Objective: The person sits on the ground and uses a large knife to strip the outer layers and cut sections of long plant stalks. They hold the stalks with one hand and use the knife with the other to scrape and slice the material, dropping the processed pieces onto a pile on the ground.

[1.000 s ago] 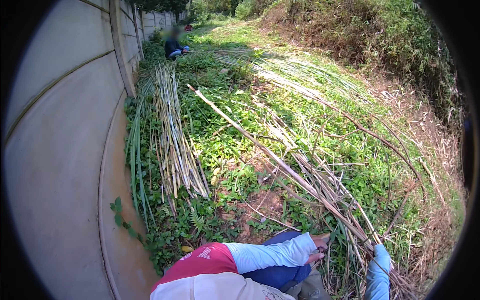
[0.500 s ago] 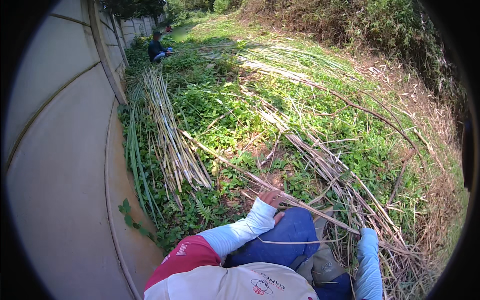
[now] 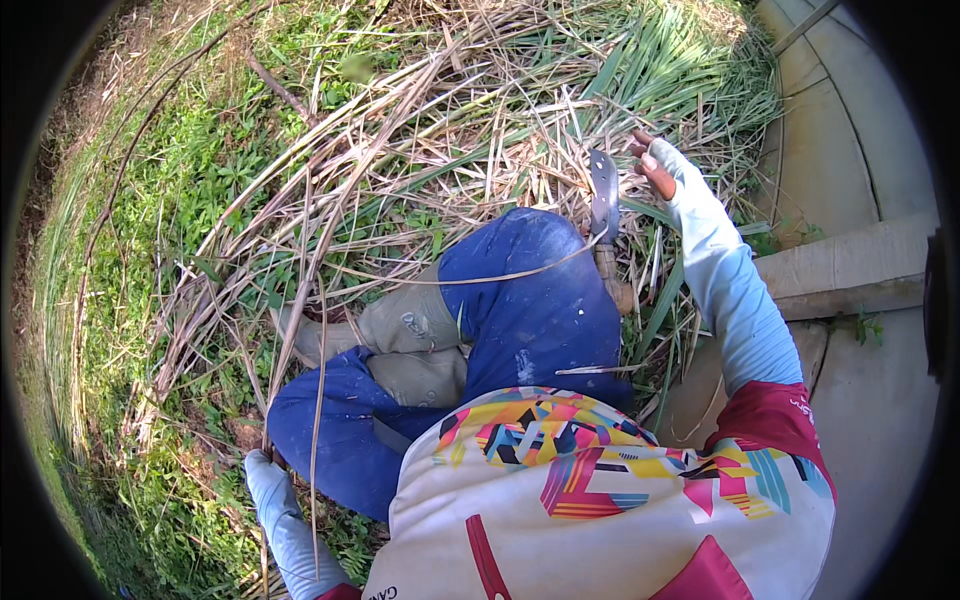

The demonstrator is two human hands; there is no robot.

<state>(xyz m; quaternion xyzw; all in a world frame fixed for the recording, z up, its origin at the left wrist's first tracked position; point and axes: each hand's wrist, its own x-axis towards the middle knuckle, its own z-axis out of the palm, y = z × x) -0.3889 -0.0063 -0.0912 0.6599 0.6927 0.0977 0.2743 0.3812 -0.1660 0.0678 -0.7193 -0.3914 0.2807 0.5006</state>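
Note:
My right hand (image 3: 652, 170) is raised over the cut stalks at the upper right. Its fingers are apart and hold nothing. Just left of it lies a machete (image 3: 604, 200), its dark blade with holes pointing away from me and its wooden handle beside my knee. Down at the lower left, my left hand (image 3: 262, 458) is beside my other knee. A long dry stalk (image 3: 318, 240) runs down toward it, but the fingers are hidden, so I cannot tell whether they grip it. Another thin dry strip (image 3: 480, 276) lies across my blue trouser leg.
I sit with folded legs and muddy boots (image 3: 405, 320). Dry stalks and leaves (image 3: 450, 130) cover the ground ahead, with long green leaves (image 3: 660, 70) at the upper right. A pale wall (image 3: 850, 130) stands to my right. Low green plants (image 3: 210, 150) and a bent branch (image 3: 105, 210) are at left.
My view has swung round to the right: the wall has passed from the left side to the right. My right hand is now lifted off the stalks, and the machete has come into view.

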